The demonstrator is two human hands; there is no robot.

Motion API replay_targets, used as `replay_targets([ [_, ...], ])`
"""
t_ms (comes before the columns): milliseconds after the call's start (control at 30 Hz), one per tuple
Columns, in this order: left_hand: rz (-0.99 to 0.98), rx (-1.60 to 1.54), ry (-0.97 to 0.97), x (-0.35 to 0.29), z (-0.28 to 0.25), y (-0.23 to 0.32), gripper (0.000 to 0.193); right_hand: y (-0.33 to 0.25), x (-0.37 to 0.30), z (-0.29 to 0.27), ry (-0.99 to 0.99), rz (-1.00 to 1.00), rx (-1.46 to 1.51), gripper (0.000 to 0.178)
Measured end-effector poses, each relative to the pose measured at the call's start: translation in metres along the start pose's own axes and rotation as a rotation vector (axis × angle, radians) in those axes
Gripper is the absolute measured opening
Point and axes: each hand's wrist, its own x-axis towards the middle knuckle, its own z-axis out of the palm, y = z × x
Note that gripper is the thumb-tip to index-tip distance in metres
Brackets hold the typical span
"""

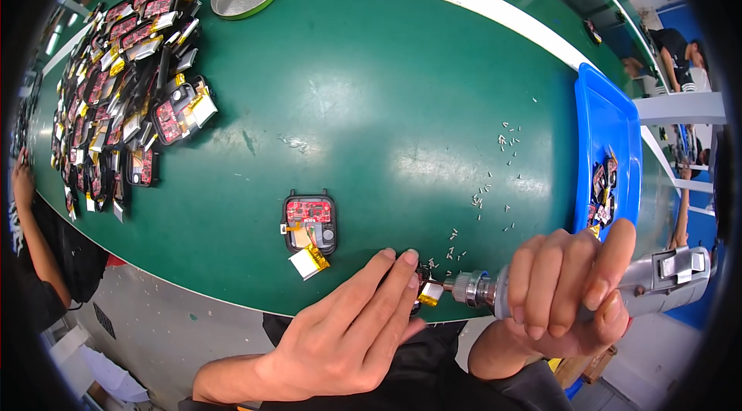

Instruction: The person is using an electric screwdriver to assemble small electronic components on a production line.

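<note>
A green table (402, 102) took up most of the view. The heap of open housings (127, 98) with red boards stood far to the left of the blue tray (610, 117), stacked at odd angles with batteries jutting out; a knock could plausibly have sent pieces sliding or strained a lead. More units lay inside the tray, jumbled together, so boards risked scraping one another.

On the near side of the tray, the right hand (572, 287) had its fingers wrapped around a silver-grey powered driver (668, 281), whose nose pointed left, away from the tray. The left hand (348, 334), left of the tray and closer to the person, lay with its fingers extended side by side over one unit; its underside was hidden, so I could not tell whether it pinched the unit or merely pressed. A slip of the bit could have run toward those fingertips.

A waiting unit (313, 214) sat well left of the tray, its battery hanging past the housing, where a passing forearm might have caught it. The covered unit (418, 307) was nearer the tray; its white battery (431, 293) showed right by the bit, so an off-line bit could have pierced it. Tiny screws (477, 201) were strewn left of the tray; a sweeping sleeve could have scattered them.
</note>
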Motion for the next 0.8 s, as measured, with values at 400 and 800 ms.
replay_targets([
  [400, -0.073, -0.062, 0.128, 0.002, 0.011, 0.003, 0.03, 0.006, -0.004, 0.011, 0.027, -0.219, 0.041, 0.019],
  [800, -0.089, -0.079, 0.147, 0.001, 0.012, 0.003, 0.034, 0.009, -0.006, 0.014, 0.06, -0.209, 0.095, 0.018],
])
